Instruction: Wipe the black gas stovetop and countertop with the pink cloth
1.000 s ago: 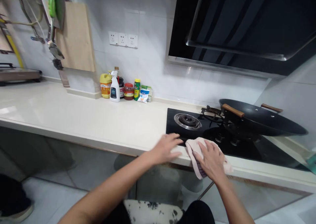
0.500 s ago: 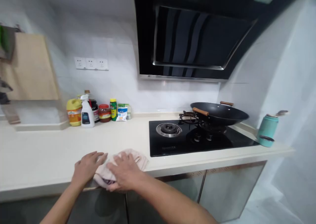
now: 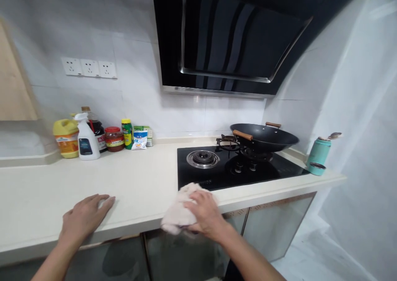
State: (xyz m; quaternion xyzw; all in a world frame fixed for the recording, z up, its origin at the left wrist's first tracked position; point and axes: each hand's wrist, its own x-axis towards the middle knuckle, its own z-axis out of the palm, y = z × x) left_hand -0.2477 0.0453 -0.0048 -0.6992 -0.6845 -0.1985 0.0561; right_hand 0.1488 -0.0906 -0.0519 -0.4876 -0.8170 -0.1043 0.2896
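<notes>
A pale pink cloth [image 3: 180,210] is bunched under my right hand [image 3: 204,215], whose fingers grip it at the counter's front edge. One corner of the cloth reaches the front left corner of the black gas hob [image 3: 198,179], and its lower part hangs past the edge. To the left, my left hand [image 3: 85,217] rests flat on the cream countertop [image 3: 139,182] with nothing in it, fingers stretched out and thumb apart.
A black wok [image 3: 266,138] stands on the hob's right burner under the dark range hood [image 3: 223,37]. A white spray bottle [image 3: 87,140], a yellow jug [image 3: 66,138], a red-lidded jar [image 3: 114,139] and packets line the wall. A turquoise flask [image 3: 319,153] stands far right.
My right hand has carried the cloth rightward, away from my left hand to the hob's front corner. My left hand stays on the countertop. The view has turned slightly to the right.
</notes>
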